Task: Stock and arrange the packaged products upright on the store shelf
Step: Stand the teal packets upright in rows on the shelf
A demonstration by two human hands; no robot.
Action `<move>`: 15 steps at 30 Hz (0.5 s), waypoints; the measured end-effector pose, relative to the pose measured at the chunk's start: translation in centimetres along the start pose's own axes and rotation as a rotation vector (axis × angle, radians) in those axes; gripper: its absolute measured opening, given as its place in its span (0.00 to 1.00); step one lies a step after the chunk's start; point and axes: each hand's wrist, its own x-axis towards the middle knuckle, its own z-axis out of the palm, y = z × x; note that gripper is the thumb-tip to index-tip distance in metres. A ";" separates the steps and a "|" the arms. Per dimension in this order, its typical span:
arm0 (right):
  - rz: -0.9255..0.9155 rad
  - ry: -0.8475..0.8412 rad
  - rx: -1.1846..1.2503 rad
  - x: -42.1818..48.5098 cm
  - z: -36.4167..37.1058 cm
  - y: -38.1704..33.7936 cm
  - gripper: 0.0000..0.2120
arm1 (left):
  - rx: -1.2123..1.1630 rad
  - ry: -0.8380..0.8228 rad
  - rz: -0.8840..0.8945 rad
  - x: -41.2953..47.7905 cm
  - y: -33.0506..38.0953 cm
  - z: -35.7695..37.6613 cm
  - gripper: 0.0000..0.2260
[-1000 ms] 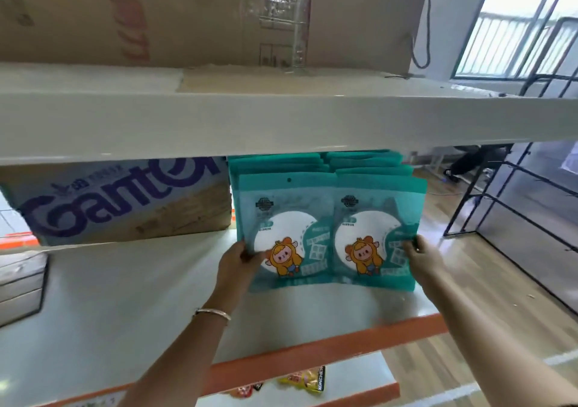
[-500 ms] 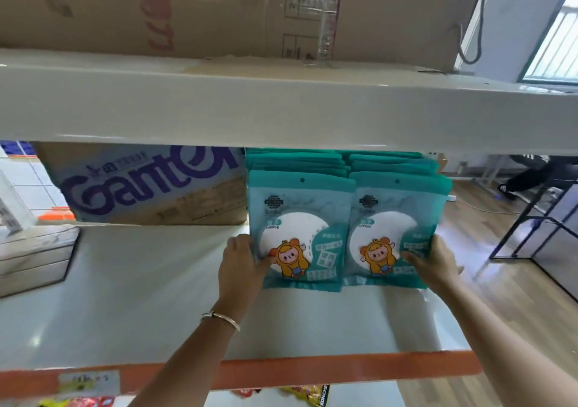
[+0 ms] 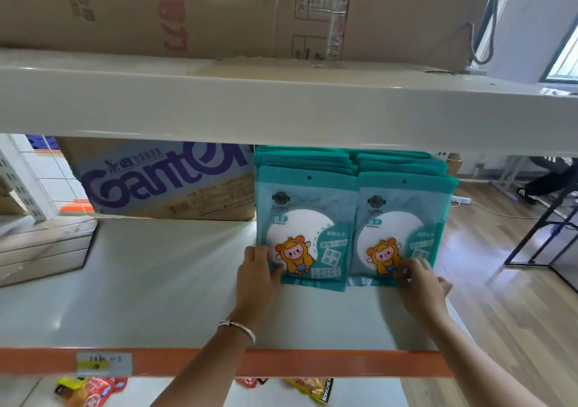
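Two rows of teal mirror packages with a cartoon figure stand upright side by side on the white shelf (image 3: 162,281), at its right end. My left hand (image 3: 257,281) holds the lower left corner of the left front package (image 3: 308,219), thumb on its face and fingers along its edge. The fingertips of my right hand (image 3: 420,284) rest on the lower face of the right front package (image 3: 403,222), and its thumb points away to the right. Several more packages stand behind each front one, only their top edges showing.
A cardboard box with purple lettering (image 3: 162,181) stands at the back of the shelf, left of the packages. The upper shelf board (image 3: 281,106) hangs low over them and carries a big carton (image 3: 219,12). An orange rail (image 3: 312,363) edges the shelf front; snack packs (image 3: 90,391) lie below.
Both front packages have moved back against their rows. My right hand has slid from the right edge of its package to the lower face. My left hand stays at the left corner.
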 end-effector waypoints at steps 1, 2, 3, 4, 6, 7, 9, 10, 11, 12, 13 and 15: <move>-0.015 -0.029 0.029 -0.4 0.3 -0.1 0.03 | 0.015 -0.018 0.016 -0.3 0.0 0.2 0.13; -0.021 -0.057 0.055 -0.7 0.5 -0.3 0.03 | 0.028 -0.030 0.033 -0.7 0.0 0.3 0.12; -0.037 -0.080 0.054 -1.0 0.6 -0.5 0.03 | 0.035 -0.042 0.048 -1.0 -0.1 0.4 0.11; -0.057 -0.098 0.031 -1.2 0.8 -0.6 0.04 | 0.036 -0.055 0.061 -1.3 -0.1 0.3 0.10; -0.077 -0.123 0.019 -1.4 1.2 -0.7 0.06 | 0.018 -0.086 0.090 -1.7 -0.4 0.2 0.07; -0.086 -0.125 0.023 -1.6 1.4 -0.9 0.08 | 0.001 -0.096 0.098 -1.9 -0.5 0.0 0.05; -0.113 -0.113 0.022 -2.1 1.7 -1.6 0.09 | -0.023 -0.117 0.089 -2.0 -0.7 -0.6 0.03; -0.112 -0.120 0.010 -2.4 1.8 -2.1 0.08 | -0.025 -0.126 0.083 -2.1 -0.8 -0.9 0.03; -0.112 -0.122 -0.008 -2.7 1.9 -2.7 0.07 | -0.027 -0.133 0.087 -2.2 -1.0 -1.3 0.03; -0.109 -0.114 -0.022 -3.1 1.9 -3.2 0.07 | -0.029 -0.140 0.093 -2.4 -1.2 -1.7 0.02; -0.113 -0.086 -0.033 -3.5 1.9 -3.9 0.06 | -0.028 -0.145 0.098 -2.6 -1.5 -2.2 0.02; -0.121 0.015 -0.003 -4.6 2.0 -5.3 0.07 | -0.021 -0.156 0.096 -3.1 -2.3 -3.7 0.04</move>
